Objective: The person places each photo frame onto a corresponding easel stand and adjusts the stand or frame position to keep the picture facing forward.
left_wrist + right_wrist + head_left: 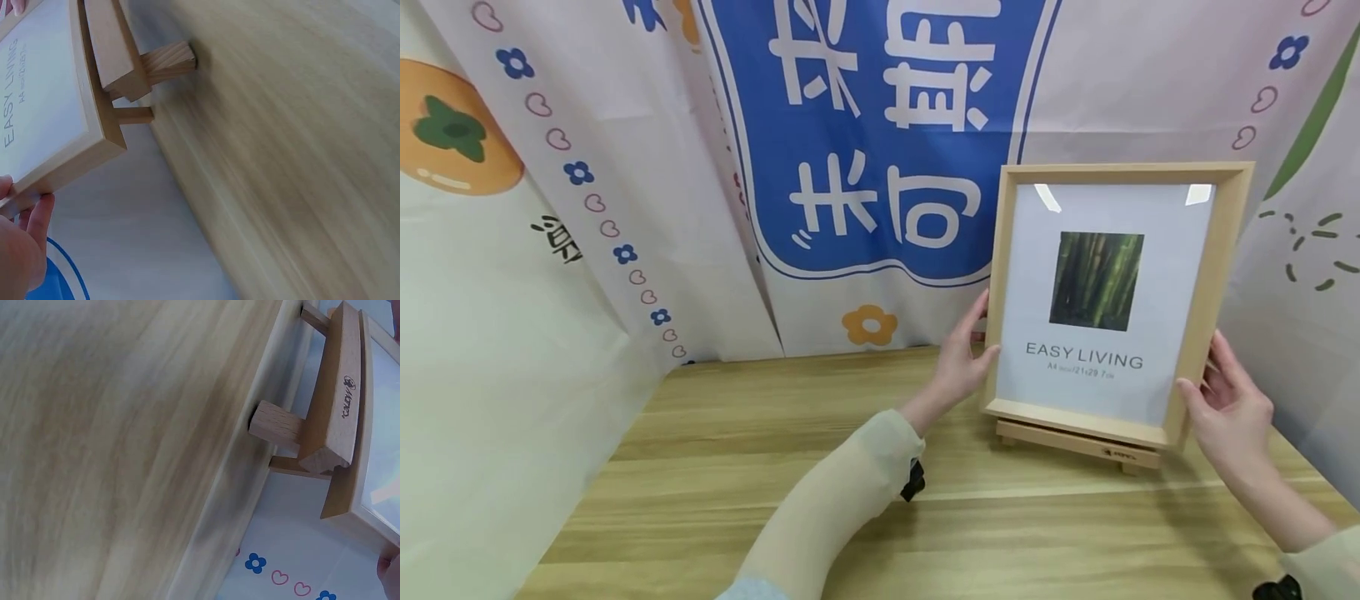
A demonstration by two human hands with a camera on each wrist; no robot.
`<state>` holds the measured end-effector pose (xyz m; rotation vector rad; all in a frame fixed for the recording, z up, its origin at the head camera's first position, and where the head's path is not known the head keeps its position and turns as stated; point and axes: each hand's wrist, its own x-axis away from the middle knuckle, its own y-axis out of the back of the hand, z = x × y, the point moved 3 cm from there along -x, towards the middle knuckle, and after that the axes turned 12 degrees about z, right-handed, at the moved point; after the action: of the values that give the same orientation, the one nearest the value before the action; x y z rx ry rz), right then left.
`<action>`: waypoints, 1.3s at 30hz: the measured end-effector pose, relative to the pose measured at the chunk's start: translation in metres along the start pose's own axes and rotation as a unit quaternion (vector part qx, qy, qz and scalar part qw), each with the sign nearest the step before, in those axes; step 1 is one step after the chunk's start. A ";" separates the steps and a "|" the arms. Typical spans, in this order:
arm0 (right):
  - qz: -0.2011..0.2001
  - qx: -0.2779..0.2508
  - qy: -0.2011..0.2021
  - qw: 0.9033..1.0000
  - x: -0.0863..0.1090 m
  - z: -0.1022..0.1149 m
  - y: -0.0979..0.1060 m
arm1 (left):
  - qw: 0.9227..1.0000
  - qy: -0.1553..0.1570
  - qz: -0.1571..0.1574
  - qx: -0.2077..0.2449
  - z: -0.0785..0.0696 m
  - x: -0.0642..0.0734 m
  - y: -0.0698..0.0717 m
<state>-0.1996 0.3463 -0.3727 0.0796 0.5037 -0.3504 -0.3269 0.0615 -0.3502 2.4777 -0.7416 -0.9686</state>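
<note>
A light wooden picture frame stands tilted back on a small wooden easel. Its print shows a dark bamboo photo above the words EASY LIVING. My left hand grips the left side of the frame, thumb at the front and fingers behind. On the opposite side, my right hand holds the right edge low down, its thumb on the front rim. The left wrist view shows the frame's lower corner above the easel's ledge. In the right wrist view, the ledge bears a small dark logo.
The easel's feet rest on a wood-grain table, toward its back right. Behind it hangs a pale cloth with a blue panel, flowers and hearts. White cloth borders the left side. A dark strap shows at my left sleeve.
</note>
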 end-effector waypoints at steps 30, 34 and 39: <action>0.130 0.194 -0.033 0.972 0.031 -0.012 0.011 | 0.988 0.127 0.061 0.064 0.015 0.041 -0.016; 0.158 0.193 -0.033 0.968 0.045 -0.019 0.010 | 0.982 0.148 0.080 0.087 0.020 0.054 -0.026; 0.185 0.185 -0.052 0.964 0.057 -0.029 0.003 | 0.973 0.183 0.090 0.112 0.026 0.064 -0.037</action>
<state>-0.1652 0.3363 -0.4252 0.5089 0.3053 -0.0764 -0.2930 0.0481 -0.4198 2.6143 -0.9684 -0.3641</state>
